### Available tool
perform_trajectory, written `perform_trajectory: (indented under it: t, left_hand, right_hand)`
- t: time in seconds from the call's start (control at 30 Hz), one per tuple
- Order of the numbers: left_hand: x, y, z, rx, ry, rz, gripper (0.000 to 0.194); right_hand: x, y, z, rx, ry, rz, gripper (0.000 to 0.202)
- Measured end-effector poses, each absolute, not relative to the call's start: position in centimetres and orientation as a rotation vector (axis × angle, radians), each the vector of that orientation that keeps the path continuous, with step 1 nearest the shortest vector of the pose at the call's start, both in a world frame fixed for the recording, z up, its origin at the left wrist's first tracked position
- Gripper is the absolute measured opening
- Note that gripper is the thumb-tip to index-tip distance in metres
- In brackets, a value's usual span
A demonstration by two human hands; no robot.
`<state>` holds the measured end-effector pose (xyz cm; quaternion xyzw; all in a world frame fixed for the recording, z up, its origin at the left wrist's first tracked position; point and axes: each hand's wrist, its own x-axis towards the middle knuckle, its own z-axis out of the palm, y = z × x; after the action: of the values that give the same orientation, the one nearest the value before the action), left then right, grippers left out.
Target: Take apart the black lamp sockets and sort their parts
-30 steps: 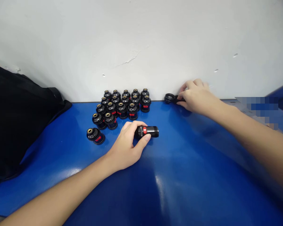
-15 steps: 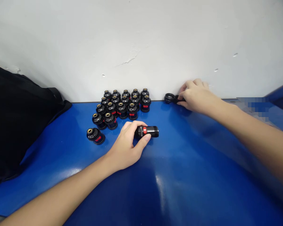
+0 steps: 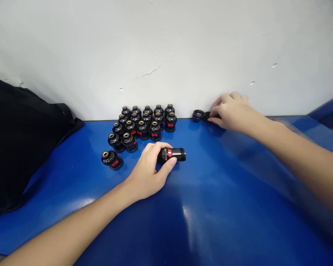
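Note:
My left hand (image 3: 148, 171) is closed around a black cylindrical fitting (image 3: 178, 154) with a red label. The fitting lies on its side, its plain end facing right, and the hand covers its other end. By the wall, my right hand (image 3: 234, 113) has its thumb and fingers closed at a small black round cap (image 3: 208, 115), mostly hidden by the fingertips. Just left of it sits another black round cap (image 3: 198, 115), hollow side up. Several similar black fittings (image 3: 143, 129) with brass-coloured centres and red labels stand in rows; one fitting (image 3: 112, 160) leans apart at the front left.
The blue tabletop (image 3: 211, 207) meets a white wall (image 3: 183, 48) behind the parts. Black cloth (image 3: 22, 140) covers the left side. A clear plastic edge (image 3: 291, 127) shows behind my right forearm.
My right hand shifts very slightly at the caps by the wall. My left hand keeps the black fitting in nearly the same place.

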<state>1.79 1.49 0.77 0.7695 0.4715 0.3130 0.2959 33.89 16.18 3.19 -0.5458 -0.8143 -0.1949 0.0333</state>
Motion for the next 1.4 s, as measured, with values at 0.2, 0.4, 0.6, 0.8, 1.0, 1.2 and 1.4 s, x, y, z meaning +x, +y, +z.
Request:
perform_trajectory:
  t: [0.2,0.4,0.6,0.8,1.0,1.2,1.4]
  left_hand:
    - [1.7,1.5,0.5,2.037,1.247,0.864,0.023]
    - [1.8,1.7,0.0,1.902,1.19,0.939,0.035]
    - [1.9,1.7,0.1,1.87,1.098,0.949,0.031]
    - [1.6,1.3,0.3,1.96,1.157,0.863,0.035]
    - [1.8,1.4,0.4,1.836,1.206,0.84,0.041]
    - [1.9,1.1,0.6,1.997,1.18,0.874,0.025]
    - [2.1,1.2,0.9,2.025,1.221,0.864,0.026]
  right_hand:
    - [32.7,13.6,5.0,-1.611,-2.383,-0.635,0.032]
    - [28.3,6.9,6.6,-1.419,-2.243,0.337,0.038]
    - [24.4,2.5,3.8,-1.24,-2.004,1.312,0.043]
    - [23.5,2.0,1.5,-1.061,-1.847,1.261,0.034]
    - [24.3,1.6,0.7,-0.912,-1.975,0.967,0.029]
    - [24.0,1.4,0.7,-0.971,-1.83,1.214,0.042]
    - [24.2,1.6,0.6,-1.028,-1.883,1.063,0.025]
